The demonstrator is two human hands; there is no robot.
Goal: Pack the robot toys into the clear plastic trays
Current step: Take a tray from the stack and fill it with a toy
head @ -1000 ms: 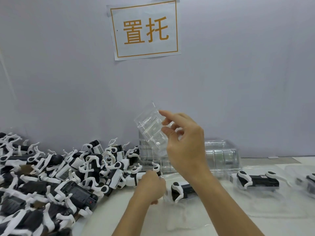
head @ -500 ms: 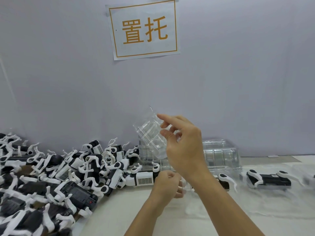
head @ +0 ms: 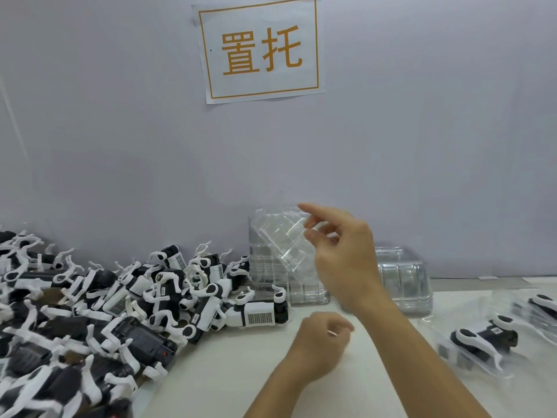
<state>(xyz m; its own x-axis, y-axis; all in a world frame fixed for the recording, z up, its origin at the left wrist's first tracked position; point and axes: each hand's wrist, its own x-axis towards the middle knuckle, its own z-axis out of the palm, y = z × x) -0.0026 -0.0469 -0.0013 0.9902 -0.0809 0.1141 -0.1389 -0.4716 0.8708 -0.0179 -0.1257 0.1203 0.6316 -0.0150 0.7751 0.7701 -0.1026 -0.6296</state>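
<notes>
Head view shows the right hand [head: 346,260] at centre frame pinching a clear plastic tray [head: 286,239] by its edge, tilted in the air above the stack of trays [head: 262,276] against the wall. That tray looks feather-light, thin and springy, likely to buckle if squeezed, so a rim grip seems wisest. Lower centre, the left hand [head: 322,342] hangs loosely curled over the desk [head: 241,372], holding nothing I can make out. Robot toys [head: 90,312] heap at lower left; they look rigid, with slim white limbs that could snag, so the body is the safer hold. One packed toy [head: 482,339] lies lower right.
</notes>
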